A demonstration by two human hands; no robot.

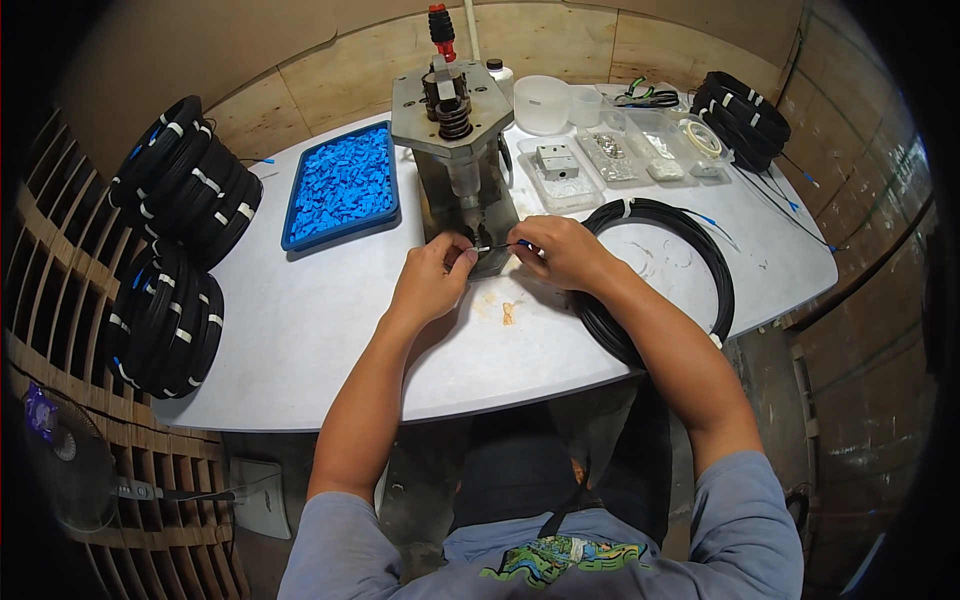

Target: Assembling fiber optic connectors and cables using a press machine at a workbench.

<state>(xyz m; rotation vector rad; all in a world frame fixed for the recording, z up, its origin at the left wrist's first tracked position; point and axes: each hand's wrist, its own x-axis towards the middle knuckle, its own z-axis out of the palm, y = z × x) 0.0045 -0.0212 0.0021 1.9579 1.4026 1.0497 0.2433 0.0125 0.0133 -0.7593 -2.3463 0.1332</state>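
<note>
At the base of a metal bench press (455,165), both my hands are close together. My left hand (436,272) is closed, its thumb and forefinger pinching a small whitish piece (481,250) too tiny to name. My right hand (562,250) is closed on a thin black cable (505,245), with a bit of blue showing at the fingertips. The cable's end reaches toward the left fingertips; whether it touches the whitish piece I cannot tell. Beside and partly under my right forearm lies a large coil of black cable (722,262), bound with white tape.
A dark blue tray (287,243) full of small blue parts stands left of the press. Stacked black cable coils (185,320) line the left edge. Clear plastic boxes (612,172), a white tub (541,105), green-handled pliers (640,95) and more coils (742,120) sit at the back right.
</note>
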